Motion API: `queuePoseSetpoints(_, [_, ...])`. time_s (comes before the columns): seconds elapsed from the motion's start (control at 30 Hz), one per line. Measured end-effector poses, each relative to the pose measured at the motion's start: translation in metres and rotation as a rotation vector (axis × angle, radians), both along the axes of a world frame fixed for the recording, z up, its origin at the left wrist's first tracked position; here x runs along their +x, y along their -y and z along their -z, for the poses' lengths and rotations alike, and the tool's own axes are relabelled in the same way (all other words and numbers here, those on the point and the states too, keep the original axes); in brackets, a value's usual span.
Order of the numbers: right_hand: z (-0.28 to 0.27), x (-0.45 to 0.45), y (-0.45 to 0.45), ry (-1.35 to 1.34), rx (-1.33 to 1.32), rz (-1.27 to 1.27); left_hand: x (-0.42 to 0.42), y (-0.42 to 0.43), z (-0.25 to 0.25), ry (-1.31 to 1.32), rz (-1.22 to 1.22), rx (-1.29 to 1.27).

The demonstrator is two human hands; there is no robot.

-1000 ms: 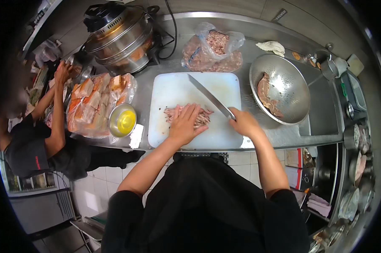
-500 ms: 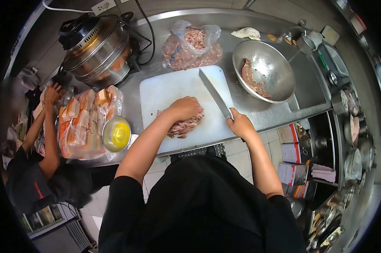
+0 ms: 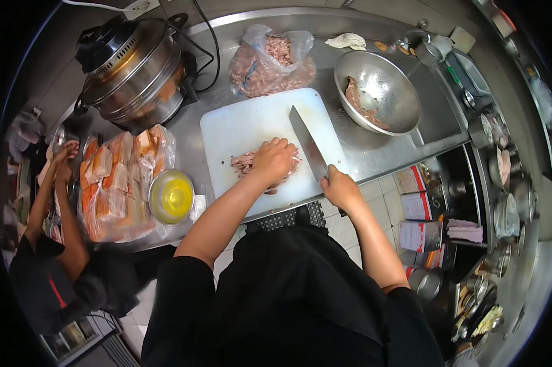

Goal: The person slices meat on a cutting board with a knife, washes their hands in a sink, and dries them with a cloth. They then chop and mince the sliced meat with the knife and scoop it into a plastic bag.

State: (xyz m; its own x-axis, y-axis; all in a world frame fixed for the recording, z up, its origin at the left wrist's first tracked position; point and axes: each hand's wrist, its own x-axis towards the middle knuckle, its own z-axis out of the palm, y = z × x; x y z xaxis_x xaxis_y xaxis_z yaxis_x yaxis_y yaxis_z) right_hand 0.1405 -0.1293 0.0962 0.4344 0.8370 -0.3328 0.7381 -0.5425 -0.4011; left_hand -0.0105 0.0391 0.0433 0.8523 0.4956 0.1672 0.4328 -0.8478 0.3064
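Your left hand [image 3: 273, 160], open, has shifted across the meat [image 3: 244, 163], baring some toward 9 o'clock: gathering, seemingly, not cutting (right hand [image 3: 342, 188] gripping the knife [image 3: 309, 142]).

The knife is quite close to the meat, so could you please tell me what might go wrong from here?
The knife, held in the right hand, could nick the left hand on the sliced meat if it swings inward. The metal bowl near the left arm might be bumped, spilling its yellow contents.
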Motion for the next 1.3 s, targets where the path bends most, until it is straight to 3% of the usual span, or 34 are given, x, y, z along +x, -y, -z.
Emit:
queuePoseSetpoints(0.23, [-0.058,-0.027,0.008,0.044,-0.067,-0.023,0.002,-0.002,0.001,-0.022,0.016,0.001])
queuePoseSetpoints(0.57, [0.014,-0.022,-0.041,0.010,0.044,-0.015,0.001,-0.006,0.005,0.002,0.018,0.008])
queuePoseSetpoints(0.7, [-0.039,-0.016,-0.049,-0.018,0.015,-0.060,0.003,-0.005,0.010,0.027,-0.025,-0.003])
queuePoseSetpoints(0.77, [-0.068,-0.026,-0.038,-0.145,-0.120,-0.004,0.002,-0.004,0.006,0.023,-0.031,-0.011])
queuePoseSetpoints(0.9, [-0.017,-0.037,-0.038,-0.229,-0.140,0.068,0.002,-0.005,0.005,0.009,-0.030,-0.020])
queuePoseSetpoints(0.97, [0.009,-0.033,-0.051,-0.114,0.013,0.049,0.003,-0.007,0.009,0.033,-0.031,-0.012])
queuePoseSetpoints(1.1, [-0.026,-0.026,-0.058,-0.278,-0.057,0.099,-0.002,-0.008,0.013,0.135,-0.035,-0.051])
queuePoseSetpoints(1.2, [-0.023,-0.019,-0.043,-0.099,0.005,0.031,-0.008,-0.009,0.021,0.231,-0.131,-0.062])
queuePoseSetpoints(1.3, [-0.059,-0.023,-0.022,-0.086,-0.098,-0.015,-0.008,-0.007,0.014,0.160,-0.171,-0.046])
